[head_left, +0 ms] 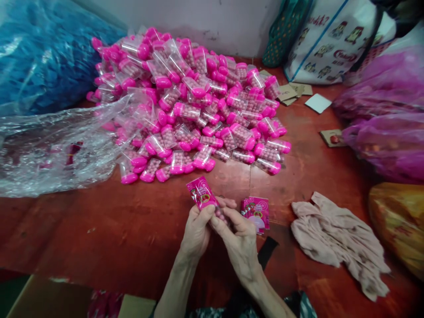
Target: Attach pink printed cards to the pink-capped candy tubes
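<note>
My left hand [196, 231] and my right hand [239, 240] meet at the near middle of the red table [109, 229]. Together they pinch a small clear packet of pink candy balls with a pink printed card [202, 194] sticking up from it. Both hands are closed on this packet. A small stack of the same pink printed cards [255, 213] lies on the table just right of my hands. Behind them rises a big heap of pink-capped candy packets [195, 101].
A crumpled clear plastic sheet [49, 150] and a blue plastic bag [43, 53] lie at the left. A beige cloth [341, 238] rests at the right, with pink bags [387, 132], an orange bag [400, 225] and printed tote bags [331, 35] beyond. Cardboard scraps [294, 92] lie at the back.
</note>
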The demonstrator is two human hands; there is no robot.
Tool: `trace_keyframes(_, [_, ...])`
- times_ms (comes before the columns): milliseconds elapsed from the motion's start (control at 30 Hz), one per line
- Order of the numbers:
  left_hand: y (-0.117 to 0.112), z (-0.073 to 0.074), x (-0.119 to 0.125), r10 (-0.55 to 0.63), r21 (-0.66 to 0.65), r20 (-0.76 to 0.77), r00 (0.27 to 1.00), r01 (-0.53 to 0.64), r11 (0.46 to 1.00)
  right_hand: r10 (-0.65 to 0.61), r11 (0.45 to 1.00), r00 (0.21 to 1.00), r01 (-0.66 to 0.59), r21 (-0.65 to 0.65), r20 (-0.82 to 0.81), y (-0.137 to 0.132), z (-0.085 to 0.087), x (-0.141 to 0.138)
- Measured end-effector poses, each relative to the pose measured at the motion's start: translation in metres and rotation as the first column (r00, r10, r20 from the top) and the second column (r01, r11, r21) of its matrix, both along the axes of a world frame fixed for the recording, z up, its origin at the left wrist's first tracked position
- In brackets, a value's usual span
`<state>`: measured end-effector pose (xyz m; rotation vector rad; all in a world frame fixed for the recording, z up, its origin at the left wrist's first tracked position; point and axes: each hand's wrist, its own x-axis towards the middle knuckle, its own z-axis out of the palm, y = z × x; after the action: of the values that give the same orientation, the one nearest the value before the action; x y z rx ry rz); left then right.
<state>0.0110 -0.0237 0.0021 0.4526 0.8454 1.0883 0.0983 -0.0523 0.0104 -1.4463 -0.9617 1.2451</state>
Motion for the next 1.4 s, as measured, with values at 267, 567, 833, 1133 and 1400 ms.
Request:
trace_keyframes(267, [0.000, 0.004, 0.000, 0.061, -0.079, 0.053, 0.997, -0.056, 0.995, -0.062, 0.998, 0.996, 0.061, -0.029, -0.056, 0.002, -0.002, -0.003])
trace_keyframes(567, [-0.001, -0.002, 0.006, 0.086, -0.069, 0.001, 0.996, -0.086, 0.994, -0.075, 0.996, 0.996, 0.072, -0.050, -0.049, 0.002, -0.004, -0.003])
trace_keyframes(833, [-0.004, 0.000, -0.001, 0.147, -0.077, 0.037, 0.989, -0.143, 0.987, -0.104, 0.994, 0.994, 0.103, 0.034, 0.034, 0.000, -0.006, -0.012])
trace_keyframes(1133, [-0.001, 0.001, 0.000, 0.087, -0.096, 0.026, 0.996, -0.084, 0.992, -0.104, 0.994, 0.991, 0.100, 0.051, 0.089, -0.001, -0.002, -0.009])
trace_keyframes(1400, [-0.002, 0.005, 0.001, 0.122, -0.113, 0.033, 0.992, -0.117, 0.987, -0.143, 0.990, 0.990, 0.143, 0.011, -0.002, 0.002, -0.005, -0.013])
